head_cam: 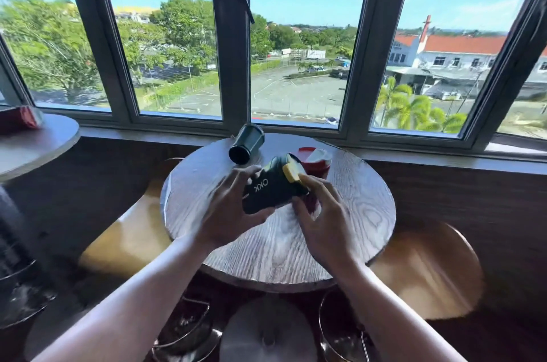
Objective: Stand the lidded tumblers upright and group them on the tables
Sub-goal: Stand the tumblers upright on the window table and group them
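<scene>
A dark green tumbler with a yellow lid and white lettering point(273, 188) is held tilted above the round wooden table point(278, 243). My left hand point(233, 210) grips its base end. My right hand point(322, 219) has its fingers on the lid end. Behind it stands a red tumbler with a red and white lid point(314, 161), upright and partly hidden by the held tumbler and my right hand. A second dark green tumbler point(247, 144) lies on its side at the table's far edge, its base toward me.
A window ledge point(444, 158) runs just behind the table. Wooden stool seats sit at left point(127, 231) and right point(426, 267). A second round table point(35, 142) at far left carries a red object point(19, 118). Chrome stool bases lie below.
</scene>
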